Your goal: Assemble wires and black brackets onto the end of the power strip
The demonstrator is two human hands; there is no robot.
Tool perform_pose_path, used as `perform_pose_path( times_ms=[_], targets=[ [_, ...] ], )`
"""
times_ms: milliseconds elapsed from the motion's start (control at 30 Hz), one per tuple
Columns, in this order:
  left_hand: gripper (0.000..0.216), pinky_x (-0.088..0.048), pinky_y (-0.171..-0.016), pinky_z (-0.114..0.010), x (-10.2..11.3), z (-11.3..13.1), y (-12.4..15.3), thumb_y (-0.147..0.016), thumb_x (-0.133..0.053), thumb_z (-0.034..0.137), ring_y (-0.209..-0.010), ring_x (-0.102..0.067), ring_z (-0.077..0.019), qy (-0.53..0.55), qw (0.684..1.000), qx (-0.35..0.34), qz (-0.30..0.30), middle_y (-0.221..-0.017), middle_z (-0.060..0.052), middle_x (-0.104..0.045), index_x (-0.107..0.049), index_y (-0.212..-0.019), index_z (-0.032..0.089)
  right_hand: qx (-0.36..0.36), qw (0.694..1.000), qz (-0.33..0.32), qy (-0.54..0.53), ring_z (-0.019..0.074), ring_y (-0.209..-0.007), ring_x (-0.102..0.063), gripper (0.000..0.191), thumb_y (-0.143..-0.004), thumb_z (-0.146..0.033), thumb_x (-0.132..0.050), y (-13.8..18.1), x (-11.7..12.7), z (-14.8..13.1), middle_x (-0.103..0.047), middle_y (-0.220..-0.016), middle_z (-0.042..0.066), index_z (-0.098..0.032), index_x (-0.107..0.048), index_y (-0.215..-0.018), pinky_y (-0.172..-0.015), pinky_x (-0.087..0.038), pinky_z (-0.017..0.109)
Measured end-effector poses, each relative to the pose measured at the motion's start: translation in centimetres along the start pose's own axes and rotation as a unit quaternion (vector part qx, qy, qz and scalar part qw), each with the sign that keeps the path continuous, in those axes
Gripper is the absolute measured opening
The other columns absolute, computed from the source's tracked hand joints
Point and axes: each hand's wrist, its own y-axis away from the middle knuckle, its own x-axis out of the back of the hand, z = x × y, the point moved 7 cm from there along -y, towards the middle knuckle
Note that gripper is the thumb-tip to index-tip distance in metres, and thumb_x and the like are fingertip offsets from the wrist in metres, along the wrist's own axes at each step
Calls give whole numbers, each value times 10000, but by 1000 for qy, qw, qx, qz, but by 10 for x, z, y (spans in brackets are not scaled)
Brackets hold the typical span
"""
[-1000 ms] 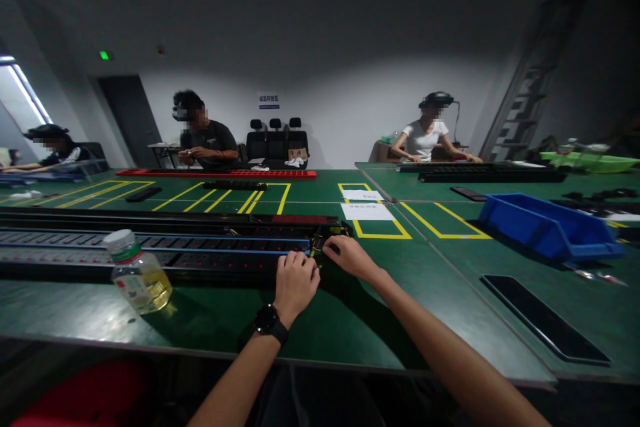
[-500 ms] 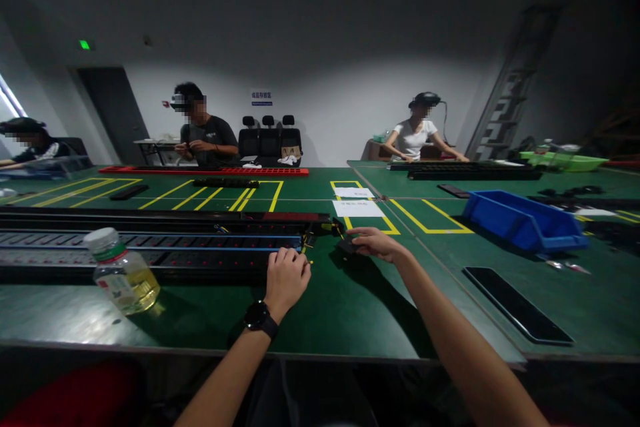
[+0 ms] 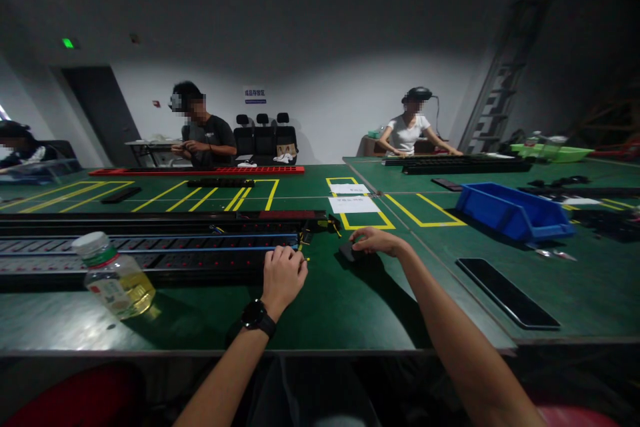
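Observation:
A long black slotted assembly (image 3: 190, 260) with blue edging and red dots lies along the table's left side. Yellow wires and a dark connector (image 3: 320, 222) stick out of its right end. My left hand (image 3: 284, 277), wearing a black watch, has its fingers curled closed over the near corner of that end; the fingertips are partly hidden. To the right, just above the green table, my right hand (image 3: 376, 240) pinches a small flat black piece (image 3: 351, 252). Whether a wire joins the piece to the assembly is too dark to see.
A bottle (image 3: 115, 280) of yellow liquid stands before the assembly. At right are a blue bin (image 3: 510, 213) and a black phone-like slab (image 3: 507, 293). White papers (image 3: 354, 204) lie beyond my right hand. Co-workers (image 3: 410, 127) work across the table.
My right hand has come down slightly with the black piece, which now sits lower and farther from the connector. The left hand keeps its place at the assembly's end. The view has shifted a little.

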Motion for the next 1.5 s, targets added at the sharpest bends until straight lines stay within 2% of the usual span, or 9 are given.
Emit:
perform_pose_path(
  times_ms=[200,467,633,767,933,1033,1100,1300,1500],
  targets=[
    [202,-383,-860,-430,-2,-1,0,-999,-557,301,-980,-551,-257,0,1000,-3,6,-981,-75,-682,-730,-939,217,38,998,-51,6,133,-595,-545,361,-697,-289,-859,13,2,-11,-668,-685,5,-173,-765,-1025,-539,-396,240],
    [200,-378,-869,-445,-1,0,0,-996,-561,298,-995,-560,-266,2,1000,2,4,-972,-86,-692,-726,-921,215,42,997,-19,65,164,-648,-592,359,-677,-294,-861,15,10,-10,-699,-744,27,-189,-800,-1015,-556,-415,255],
    [206,-385,-868,-450,-2,0,0,-998,-553,305,-996,-558,-268,-4,1000,1,0,-988,-93,-695,-728,-939,213,164,970,111,138,173,-731,-581,273,-822,-331,-739,7,15,-31,-654,-793,18,-159,-771,-1032,-664,-453,281],
    [176,-388,-871,-452,-2,0,1,-988,-571,301,-1001,-557,-271,-7,1000,4,0,-984,-85,-686,-718,-937,218,255,925,189,211,203,-822,-615,347,-914,-327,-645,1,-23,-57,-678,-917,36,-193,-709,-1227,-765,-496,321],
    [143,-386,-881,-444,-4,1,2,-978,-590,294,-1028,-560,-270,-1,1000,6,-1,-995,-80,-684,-706,-942,219,294,892,131,318,238,-994,-668,562,-1037,-419,-557,-12,-97,-92,-671,-1123,107,-231,-498,-1564,-882,-506,343],
    [132,-389,-877,-443,-5,1,3,-973,-592,281,-1020,-559,-265,-3,1000,6,-1,-992,-76,-680,-703,-938,217,261,885,146,356,249,-1062,-680,484,-1102,-451,-425,-25,-113,-108,-694,-1151,133,-215,-566,-1501,-901,-493,326],
    [133,-390,-876,-443,-6,0,3,-974,-595,285,-1018,-559,-263,-5,1000,7,1,-992,-76,-679,-705,-944,218,249,885,159,361,245,-1038,-691,432,-1114,-438,-392,-34,-115,-113,-729,-1107,138,-189,-695,-1294,-881,-488,311],
    [144,-385,-878,-448,-6,1,3,-980,-600,307,-1015,-559,-264,8,1000,6,7,-1006,-75,-685,-708,-957,215,222,905,234,279,197,-787,-684,121,-906,-216,-642,-44,-78,-85,-754,-853,44,-199,-736,-981,-730,-473,270],
    [145,-377,-854,-442,-6,0,3,-978,-600,300,-996,-559,-261,9,1000,6,13,-988,-72,-688,-706,-929,214,76,932,353,38,161,-617,-611,260,-758,-186,-621,-35,9,-37,-660,-644,-9,-171,-770,-971,-578,-429,232]
  ],
)
